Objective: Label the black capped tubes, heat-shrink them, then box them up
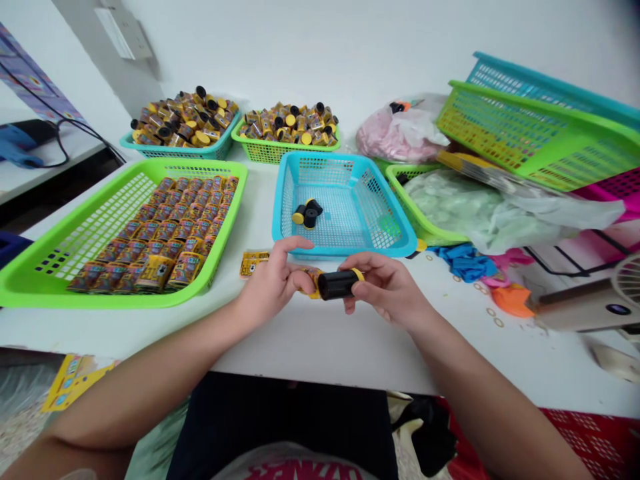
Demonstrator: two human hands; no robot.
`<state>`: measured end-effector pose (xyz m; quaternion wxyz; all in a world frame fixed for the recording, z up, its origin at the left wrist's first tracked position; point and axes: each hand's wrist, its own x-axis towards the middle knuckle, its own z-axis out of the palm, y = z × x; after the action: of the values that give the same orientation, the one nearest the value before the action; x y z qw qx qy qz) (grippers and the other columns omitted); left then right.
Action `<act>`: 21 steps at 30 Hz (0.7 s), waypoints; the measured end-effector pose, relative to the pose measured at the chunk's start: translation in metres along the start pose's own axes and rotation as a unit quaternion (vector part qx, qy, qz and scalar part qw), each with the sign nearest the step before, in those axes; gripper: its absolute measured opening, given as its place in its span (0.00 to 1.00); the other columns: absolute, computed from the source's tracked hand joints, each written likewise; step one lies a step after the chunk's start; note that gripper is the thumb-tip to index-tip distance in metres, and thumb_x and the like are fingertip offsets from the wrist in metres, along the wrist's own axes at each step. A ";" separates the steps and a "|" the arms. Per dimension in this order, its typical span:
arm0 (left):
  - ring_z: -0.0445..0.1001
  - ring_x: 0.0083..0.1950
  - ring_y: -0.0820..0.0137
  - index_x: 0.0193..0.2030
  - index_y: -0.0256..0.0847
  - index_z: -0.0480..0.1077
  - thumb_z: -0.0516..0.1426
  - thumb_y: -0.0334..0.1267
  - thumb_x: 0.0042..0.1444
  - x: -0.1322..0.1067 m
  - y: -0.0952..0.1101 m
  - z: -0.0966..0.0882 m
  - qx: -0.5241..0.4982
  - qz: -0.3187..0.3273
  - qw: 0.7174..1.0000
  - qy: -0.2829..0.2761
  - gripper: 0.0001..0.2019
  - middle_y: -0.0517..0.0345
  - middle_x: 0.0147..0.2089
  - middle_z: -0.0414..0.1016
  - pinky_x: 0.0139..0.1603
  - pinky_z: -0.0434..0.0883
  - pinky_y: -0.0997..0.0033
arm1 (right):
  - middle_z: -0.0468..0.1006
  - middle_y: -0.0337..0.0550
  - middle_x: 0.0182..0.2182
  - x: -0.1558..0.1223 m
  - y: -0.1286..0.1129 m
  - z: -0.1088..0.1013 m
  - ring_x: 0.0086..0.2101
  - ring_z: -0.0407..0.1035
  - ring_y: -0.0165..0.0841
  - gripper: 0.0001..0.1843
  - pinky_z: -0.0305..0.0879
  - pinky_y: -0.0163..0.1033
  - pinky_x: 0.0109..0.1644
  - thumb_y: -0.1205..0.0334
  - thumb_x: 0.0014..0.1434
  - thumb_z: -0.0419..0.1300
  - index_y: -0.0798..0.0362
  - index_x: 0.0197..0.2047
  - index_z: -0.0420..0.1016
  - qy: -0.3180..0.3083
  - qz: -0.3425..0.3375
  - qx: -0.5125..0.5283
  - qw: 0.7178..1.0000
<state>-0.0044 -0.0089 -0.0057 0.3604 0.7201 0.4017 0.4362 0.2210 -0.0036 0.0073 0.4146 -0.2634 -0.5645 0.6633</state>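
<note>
My right hand [383, 287] holds a black cylinder [337, 285] with a yellow end, lying sideways between thumb and fingers. Close beside it, my left hand [277, 280] pinches a yellow printed sleeve [313, 280], whose edge meets the cylinder's black end. Whether the cylinder has entered the sleeve, I cannot tell. A stack of flat yellow printed sleeves [253, 263] lies on the table by my left hand. Just beyond both hands is a blue basket [345, 252], with several black cylinders [310, 217] in it, some showing yellow ends.
A green basket [220, 270] on the left contains rows of wrapped cylinders [165, 230]. Heaped baskets of cylinders [285, 125] stand by the wall. At right are stacked baskets [530, 133], plastic bags [480, 200], blue pieces [463, 262] and a small fan [590, 300].
</note>
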 end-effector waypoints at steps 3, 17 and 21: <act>0.80 0.29 0.70 0.55 0.43 0.60 0.57 0.35 0.58 -0.001 0.003 -0.001 0.020 0.004 1.000 0.009 0.18 0.64 0.29 0.80 0.30 0.69 0.72 | 0.80 0.37 0.25 0.000 -0.003 0.001 0.25 0.77 0.30 0.15 0.75 0.35 0.29 0.58 0.55 0.70 0.51 0.45 0.78 0.020 -0.002 -0.059 0.998; 0.82 0.33 0.66 0.56 0.45 0.63 0.60 0.43 0.61 -0.003 -0.002 -0.003 -0.001 0.042 0.999 -0.012 0.18 0.59 0.32 0.82 0.33 0.72 0.71 | 0.80 0.38 0.26 0.001 0.002 -0.002 0.23 0.74 0.29 0.16 0.73 0.37 0.29 0.53 0.57 0.68 0.50 0.46 0.80 0.038 0.030 -0.066 0.997; 0.82 0.33 0.64 0.55 0.47 0.65 0.65 0.49 0.54 -0.002 -0.001 -0.001 0.008 0.034 0.999 0.008 0.25 0.58 0.34 0.83 0.37 0.75 0.68 | 0.81 0.39 0.26 0.003 0.004 -0.002 0.22 0.74 0.29 0.16 0.73 0.37 0.29 0.51 0.57 0.68 0.52 0.44 0.80 0.081 0.046 -0.068 0.993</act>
<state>-0.0067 -0.0102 -0.0069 0.3362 0.7327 0.3833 0.4507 0.2203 -0.0003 0.0037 0.4093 -0.3688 -0.5603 0.6184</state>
